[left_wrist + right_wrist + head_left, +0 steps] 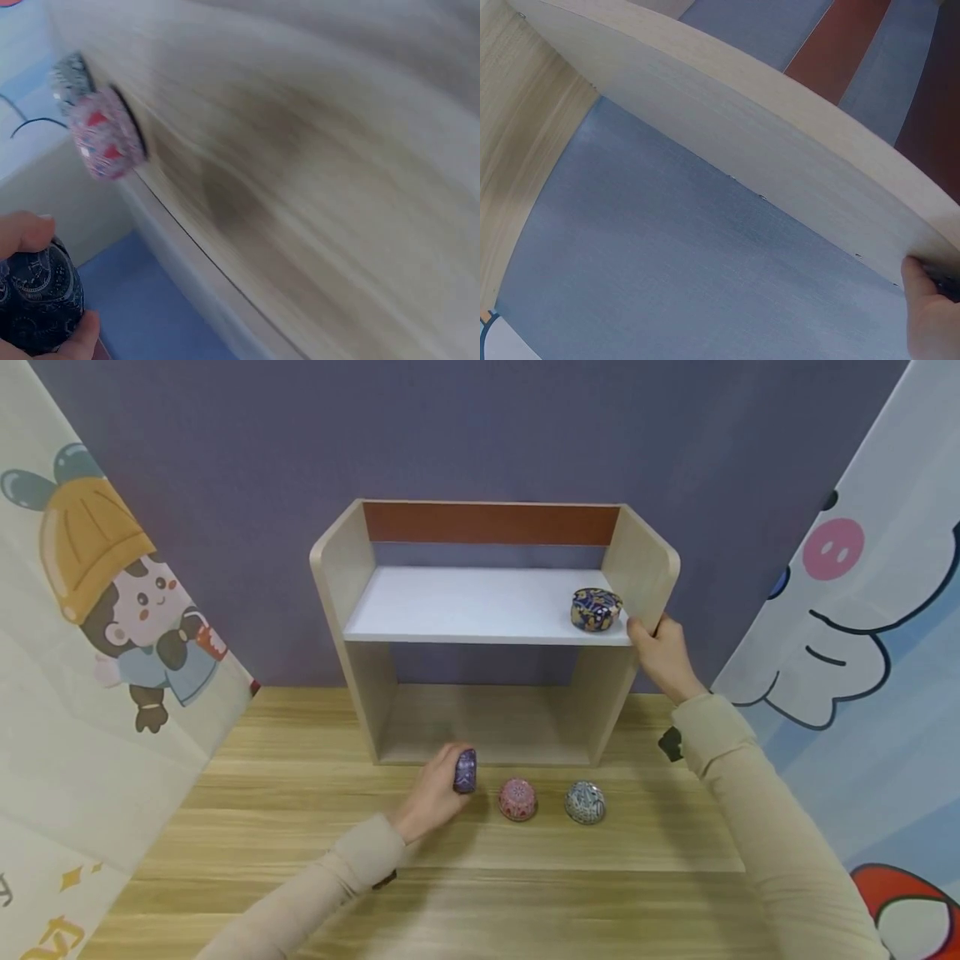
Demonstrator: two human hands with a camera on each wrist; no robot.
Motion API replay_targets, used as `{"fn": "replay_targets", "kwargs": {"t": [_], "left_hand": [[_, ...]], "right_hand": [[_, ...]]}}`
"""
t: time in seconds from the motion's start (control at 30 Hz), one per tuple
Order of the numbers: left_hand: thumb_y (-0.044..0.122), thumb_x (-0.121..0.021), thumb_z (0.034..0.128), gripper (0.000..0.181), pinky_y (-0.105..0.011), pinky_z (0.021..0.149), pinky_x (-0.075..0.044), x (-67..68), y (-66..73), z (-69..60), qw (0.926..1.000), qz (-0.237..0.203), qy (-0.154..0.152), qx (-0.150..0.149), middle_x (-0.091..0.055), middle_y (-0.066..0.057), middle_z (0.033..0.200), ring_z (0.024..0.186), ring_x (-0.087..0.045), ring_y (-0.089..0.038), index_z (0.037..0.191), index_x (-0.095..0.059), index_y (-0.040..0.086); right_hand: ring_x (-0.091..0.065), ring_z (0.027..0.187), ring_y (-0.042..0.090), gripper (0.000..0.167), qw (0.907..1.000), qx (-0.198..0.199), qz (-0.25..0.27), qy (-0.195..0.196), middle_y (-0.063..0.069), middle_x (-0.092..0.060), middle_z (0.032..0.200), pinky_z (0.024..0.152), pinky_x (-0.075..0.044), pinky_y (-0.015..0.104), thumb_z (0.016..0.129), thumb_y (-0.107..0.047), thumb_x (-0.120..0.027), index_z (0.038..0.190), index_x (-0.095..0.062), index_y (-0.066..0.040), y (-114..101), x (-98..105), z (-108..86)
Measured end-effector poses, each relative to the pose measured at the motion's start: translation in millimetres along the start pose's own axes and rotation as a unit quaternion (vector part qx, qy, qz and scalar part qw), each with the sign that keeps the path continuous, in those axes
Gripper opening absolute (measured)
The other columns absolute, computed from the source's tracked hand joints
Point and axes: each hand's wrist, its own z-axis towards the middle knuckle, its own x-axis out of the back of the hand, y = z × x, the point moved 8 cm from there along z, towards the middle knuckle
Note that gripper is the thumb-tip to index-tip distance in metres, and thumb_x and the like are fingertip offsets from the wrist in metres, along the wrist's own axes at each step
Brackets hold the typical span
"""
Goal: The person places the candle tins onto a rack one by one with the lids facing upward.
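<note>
My left hand [433, 795] holds a dark purple patterned tin [465, 772] on its side, just above the table before the shelf's lower front edge. The left wrist view shows that tin [41, 300] between thumb and fingers. My right hand [665, 658] grips the right side panel [647, 564] of the wooden shelf at about the height of its white board [480, 602]. In the right wrist view, part of the hand [934, 322] lies against the panel [780, 150]. A blue and gold tin [596, 609] stands at the white board's right end.
A pink patterned tin [517, 799] and a grey-white patterned tin [585, 802] sit on the wooden table [570, 910] right of my left hand. Behind the shelf is a blue-grey backdrop [480, 427]. Cartoon-printed sheets [45, 710] flank both sides.
</note>
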Motion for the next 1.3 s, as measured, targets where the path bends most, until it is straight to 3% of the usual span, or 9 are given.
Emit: {"fn": "replay_targets", "kwargs": {"t": [0.1, 0.33, 0.57, 0.67, 0.9, 1.0, 1.17, 1.3], "left_hand": [[0.002, -0.078, 0.0613, 0.073, -0.046, 0.093, -0.047, -1.0, 0.0, -0.8, 0.9981, -0.055, 0.011, 0.028, -0.053, -0.014, 0.122, 0.108, -0.055, -0.032, 0.127, -0.046, 0.004], [0.007, -0.079, 0.0628, 0.073, -0.051, 0.091, -0.047, -5.0, -1.1, -2.6, 0.9887, -0.135, 0.011, 0.065, -0.053, -0.016, 0.122, 0.11, -0.053, -0.035, 0.128, -0.045, 0.007], [0.008, -0.079, 0.0657, 0.074, -0.049, 0.095, -0.044, -7.7, -0.6, -3.5, 0.9637, -0.254, 0.009, 0.081, -0.051, -0.019, 0.126, 0.114, -0.052, -0.036, 0.13, -0.042, 0.008], [0.005, -0.078, 0.066, 0.074, -0.048, 0.097, -0.043, -6.0, 3.0, -4.8, 0.9545, -0.284, 0.009, 0.089, -0.05, -0.018, 0.127, 0.115, -0.05, -0.035, 0.13, -0.042, 0.008], [0.002, -0.076, 0.0674, 0.069, -0.048, 0.095, -0.045, 11.8, 29.2, -11.0, 0.9557, -0.281, -0.002, 0.089, -0.05, -0.021, 0.125, 0.113, -0.051, -0.038, 0.129, -0.044, 0.002], [0.003, -0.076, 0.0683, 0.069, -0.047, 0.097, -0.044, 11.5, 29.9, -12.3, 0.9552, -0.277, -0.012, 0.103, -0.05, -0.021, 0.126, 0.114, -0.051, -0.037, 0.13, -0.044, 0.004], [0.004, -0.076, 0.0677, 0.072, -0.049, 0.097, -0.043, 9.8, 29.4, -12.8, 0.9553, -0.278, -0.019, 0.099, -0.048, -0.024, 0.126, 0.114, -0.05, -0.04, 0.131, -0.041, 0.0], [0.007, -0.078, 0.0667, 0.074, -0.048, 0.097, -0.043, -2.2, 13.6, -9.1, 0.9567, -0.274, -0.021, 0.095, -0.048, -0.022, 0.127, 0.114, -0.05, -0.038, 0.131, -0.041, 0.003]], "right_hand": [[-0.047, 0.088, 0.022, 0.051, 1.0, -0.001, 0.0, 0.0, 0.02, -0.055, 0.104, 0.067, -0.039, 0.021, 0.093, -0.036, -0.041, 0.118, -0.049, 0.008, 0, 0, -0.1], [-0.047, 0.088, 0.023, 0.05, 1.0, -0.003, -0.001, 0.0, 0.02, -0.054, 0.104, 0.068, -0.039, 0.021, 0.093, -0.035, -0.041, 0.117, -0.048, 0.008, 1, -1, 0.3], [-0.048, 0.089, 0.023, 0.051, 1.0, -0.004, 0.001, -0.002, 0.02, -0.054, 0.107, 0.069, -0.039, 0.022, 0.093, -0.035, -0.041, 0.119, -0.048, 0.008, 0, -1, 0.3], [-0.048, 0.09, 0.023, 0.052, 1.0, -0.006, 0.002, -0.005, 0.021, -0.054, 0.108, 0.07, -0.04, 0.022, 0.093, -0.036, -0.04, 0.12, -0.047, 0.008, 0, -1, 0.1], [-0.048, 0.091, 0.024, 0.052, 1.0, -0.006, -0.002, -0.006, 0.021, -0.054, 0.108, 0.07, -0.04, 0.024, 0.093, -0.037, -0.04, 0.12, -0.047, 0.008, 0, -1, -0.3], [-0.047, 0.089, 0.023, 0.052, 1.0, -0.004, -0.003, -0.004, 0.02, -0.054, 0.107, 0.068, -0.04, 0.023, 0.093, -0.037, -0.04, 0.119, -0.048, 0.008, 0, -1, -0.1], [-0.047, 0.089, 0.023, 0.052, 1.0, -0.002, -0.002, -0.004, 0.02, -0.054, 0.106, 0.068, -0.039, 0.023, 0.093, -0.037, -0.04, 0.119, -0.048, 0.008, 0, 0, -0.4], [-0.047, 0.09, 0.023, 0.052, 0.9999, -0.005, 0.002, -0.009, 0.02, -0.053, 0.108, 0.069, -0.04, 0.023, 0.094, -0.037, -0.039, 0.12, -0.046, 0.007, 0, 0, -1.6]]}}
